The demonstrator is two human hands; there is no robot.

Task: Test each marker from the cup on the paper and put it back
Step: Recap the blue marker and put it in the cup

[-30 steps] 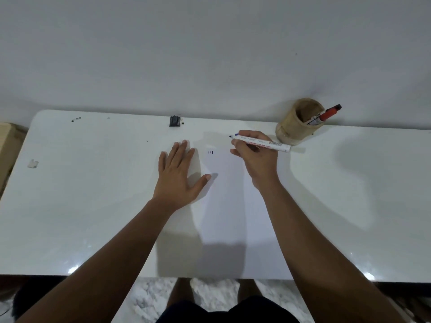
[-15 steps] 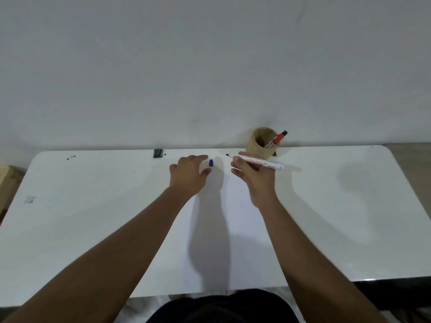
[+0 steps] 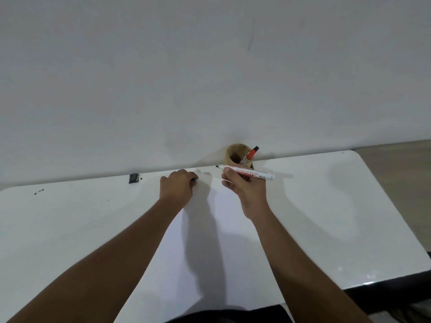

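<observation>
My right hand (image 3: 245, 190) holds an uncapped white marker (image 3: 247, 173) level above the table, its dark tip pointing left. My left hand (image 3: 178, 185) is curled over the marker's blue cap (image 3: 193, 180), of which only a sliver shows at the fingertips. A sheet of white paper (image 3: 224, 229) lies on the table between my arms. A brown cup (image 3: 238, 157) stands at the back edge against the wall, just behind the marker, with a red-capped marker (image 3: 251, 154) leaning in it.
The white table (image 3: 81, 217) runs to the wall. A small dark object (image 3: 133, 178) sits at its back edge left of my hands, and a few dark specks (image 3: 38, 191) lie at the far left. The table's right edge drops to the floor.
My left hand left the paper, reached to the blue cap and closed over it. The right hand kept the marker, which now shows a bare tip. The camera has tilted up.
</observation>
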